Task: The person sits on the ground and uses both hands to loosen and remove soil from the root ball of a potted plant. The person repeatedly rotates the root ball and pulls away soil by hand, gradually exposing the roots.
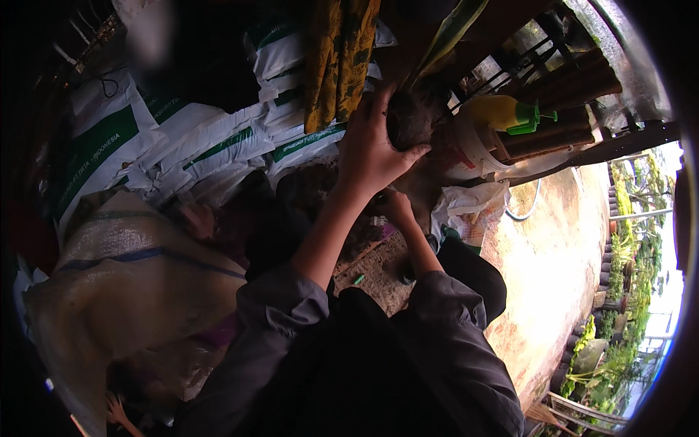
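Note:
My left hand (373, 149) is wrapped round a dark, rounded clump (413, 120), thumb on its right side. It looks like a plant's root ball or a dark bag of soil. Long green leaves (455, 29) rise just above it. Below, my right hand (397, 209) is closed with curled fingers, near the underside of the clump. Whatever those fingers hold is lost in shadow. On the brown soil-like surface (378, 273) beneath lies a small green piece (358, 279).
White-and-green sacks (226, 149) pile up at left, beyond a woven sack (124, 269). Another person's hand (198, 218) is beside it. Right of me are a white bucket (470, 149), a yellow-green spray bottle (502, 113), a crumpled bag (473, 207) and sunlit floor (557, 240).

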`<state>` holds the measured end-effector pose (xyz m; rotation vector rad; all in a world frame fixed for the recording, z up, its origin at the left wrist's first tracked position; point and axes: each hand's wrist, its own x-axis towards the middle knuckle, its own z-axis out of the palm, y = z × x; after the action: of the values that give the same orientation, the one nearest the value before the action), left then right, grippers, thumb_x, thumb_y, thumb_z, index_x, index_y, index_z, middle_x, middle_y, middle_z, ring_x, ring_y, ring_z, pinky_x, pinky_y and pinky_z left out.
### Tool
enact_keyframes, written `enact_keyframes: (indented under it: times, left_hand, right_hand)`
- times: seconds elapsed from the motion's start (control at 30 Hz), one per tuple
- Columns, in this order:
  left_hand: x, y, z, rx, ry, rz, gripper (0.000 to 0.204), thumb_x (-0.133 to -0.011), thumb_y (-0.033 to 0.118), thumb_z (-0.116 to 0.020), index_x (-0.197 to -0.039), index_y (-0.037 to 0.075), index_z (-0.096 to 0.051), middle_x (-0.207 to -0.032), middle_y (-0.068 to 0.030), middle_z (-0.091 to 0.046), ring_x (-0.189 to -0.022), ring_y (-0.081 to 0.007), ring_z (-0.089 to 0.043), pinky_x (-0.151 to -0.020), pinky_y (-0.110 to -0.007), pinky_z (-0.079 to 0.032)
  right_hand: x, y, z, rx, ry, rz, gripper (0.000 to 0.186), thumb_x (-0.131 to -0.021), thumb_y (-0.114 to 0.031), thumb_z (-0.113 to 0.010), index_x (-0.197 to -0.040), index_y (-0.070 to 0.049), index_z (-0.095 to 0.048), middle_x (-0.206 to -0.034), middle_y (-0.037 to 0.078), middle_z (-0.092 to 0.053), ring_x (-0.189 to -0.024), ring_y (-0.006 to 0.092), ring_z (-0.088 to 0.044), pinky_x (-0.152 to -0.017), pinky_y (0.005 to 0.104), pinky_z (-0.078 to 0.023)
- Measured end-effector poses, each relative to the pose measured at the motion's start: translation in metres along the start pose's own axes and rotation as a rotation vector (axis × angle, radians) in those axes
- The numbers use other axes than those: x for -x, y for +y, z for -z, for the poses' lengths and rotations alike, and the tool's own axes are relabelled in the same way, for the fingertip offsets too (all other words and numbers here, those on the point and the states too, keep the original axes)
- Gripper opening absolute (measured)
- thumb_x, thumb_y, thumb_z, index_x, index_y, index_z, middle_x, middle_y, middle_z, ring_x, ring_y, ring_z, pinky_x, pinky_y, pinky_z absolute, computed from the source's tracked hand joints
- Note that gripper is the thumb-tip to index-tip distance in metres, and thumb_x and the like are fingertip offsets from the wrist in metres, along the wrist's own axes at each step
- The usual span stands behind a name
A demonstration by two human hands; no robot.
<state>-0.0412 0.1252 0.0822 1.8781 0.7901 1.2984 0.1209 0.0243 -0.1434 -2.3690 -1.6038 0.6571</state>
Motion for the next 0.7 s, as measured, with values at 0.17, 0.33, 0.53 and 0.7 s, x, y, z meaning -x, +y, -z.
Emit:
enact_keyframes:
  times: [0.17, 0.33, 0.53, 0.7]
  left_hand:
    - [0.01, 0.009, 0.001, 0.03, 0.005, -0.051, 0.091, -0.061, 0.025, -0.083, -0.136, 0.006, -0.035, -0.125, -0.0217, -0.049, -0.116, -0.0388, -0.048, -0.098, -0.044, -0.04]
    - [0.019, 0.01, -0.004, 0.107, -0.041, -0.044, 0.089, -0.062, 0.024, -0.084, -0.134, 0.002, -0.037, -0.128, -0.023, -0.047, -0.12, -0.0377, -0.046, -0.101, -0.042, -0.037]
    - [0.025, 0.019, 0.002, 0.406, -0.178, 0.088, 0.08, -0.066, 0.015, -0.08, -0.133, 0.001, -0.039, -0.128, -0.0181, -0.049, -0.12, -0.0285, -0.048, -0.102, -0.038, -0.037]
    - [0.029, 0.021, 0.006, 0.679, -0.265, 0.218, 0.064, -0.073, 0.012, -0.077, -0.127, 0.002, -0.044, -0.121, -0.0114, -0.055, -0.112, -0.0212, -0.053, -0.096, -0.033, -0.042]
  right_hand:
    - [0.042, -0.039, 0.065, -0.198, 0.165, 0.141, 0.033, -0.069, -0.012, -0.071, -0.101, -0.005, -0.067, -0.087, 0.014, -0.07, -0.085, 0.0282, -0.068, -0.077, 0.0372, -0.051]
    - [0.062, -0.052, 0.123, -0.254, 0.241, 0.347, 0.028, -0.071, -0.004, -0.07, -0.098, -0.001, -0.067, -0.085, 0.013, -0.07, -0.082, 0.0219, -0.069, -0.075, 0.0316, -0.051]
    - [0.061, -0.039, 0.153, -0.497, 0.268, 0.234, 0.028, -0.075, -0.003, -0.066, -0.103, -0.001, -0.063, -0.091, 0.007, -0.068, -0.086, 0.011, -0.061, -0.075, 0.0286, -0.05]
    - [0.068, -0.057, 0.155, -0.431, 0.412, 0.322, 0.022, -0.075, -0.002, -0.062, -0.097, -0.003, -0.065, -0.087, 0.014, -0.067, -0.08, 0.0244, -0.067, -0.072, 0.0327, -0.051]
